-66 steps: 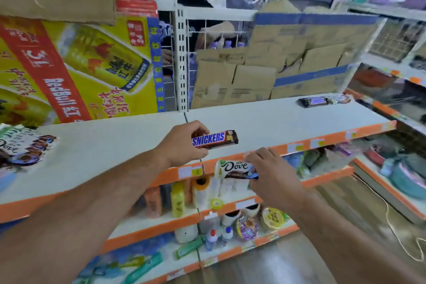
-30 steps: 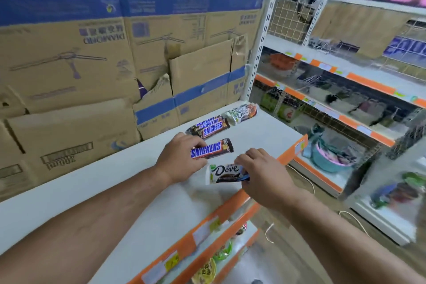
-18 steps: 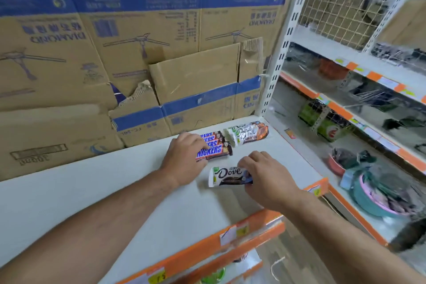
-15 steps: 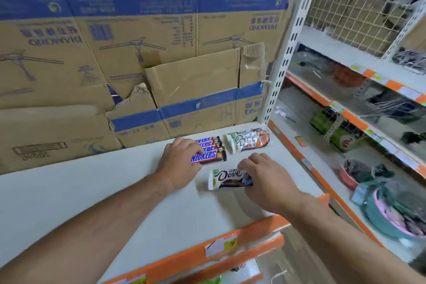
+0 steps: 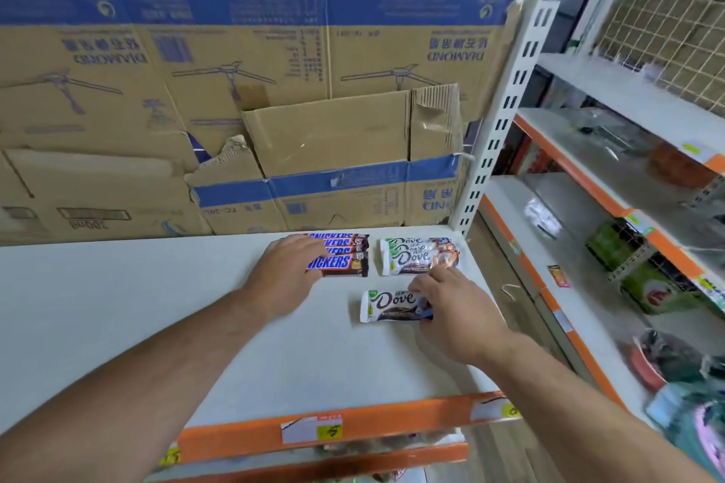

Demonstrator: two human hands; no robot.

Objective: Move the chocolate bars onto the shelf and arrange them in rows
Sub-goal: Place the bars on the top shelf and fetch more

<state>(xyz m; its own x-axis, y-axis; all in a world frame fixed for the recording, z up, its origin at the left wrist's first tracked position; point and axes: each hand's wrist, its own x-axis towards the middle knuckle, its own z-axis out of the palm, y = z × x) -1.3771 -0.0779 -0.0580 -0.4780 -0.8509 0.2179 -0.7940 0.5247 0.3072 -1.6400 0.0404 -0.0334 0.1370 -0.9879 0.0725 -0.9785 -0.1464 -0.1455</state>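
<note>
Observed at the white shelf (image 5: 157, 310), right-hand end, against the slotted upright post (image 5: 506, 110) and the wall of flattened cardboard boxes (image 5: 274, 90). Two groups are laid flat at the back: a row of Snickers bars (image 5: 345, 241) and, just beside it, overlapped Dove bars (image 5: 421, 257), labels facing the aisle. The left grip (image 5: 288, 271) holds the left end of the front Snickers bar (image 5: 341, 265), fingers laid across its top. That bar touches the one behind and sits parallel, apparently being squared into the row. The right grip (image 5: 459, 316) pinches the right end of a separate Dove bar (image 5: 390, 306), which lies flat on the shelf just in front of the Dove group and apart from it. In my judgement it is held by one end so it can slide back into line. Brands are kept separate, well behind the orange price rail (image 5: 353, 423).
</note>
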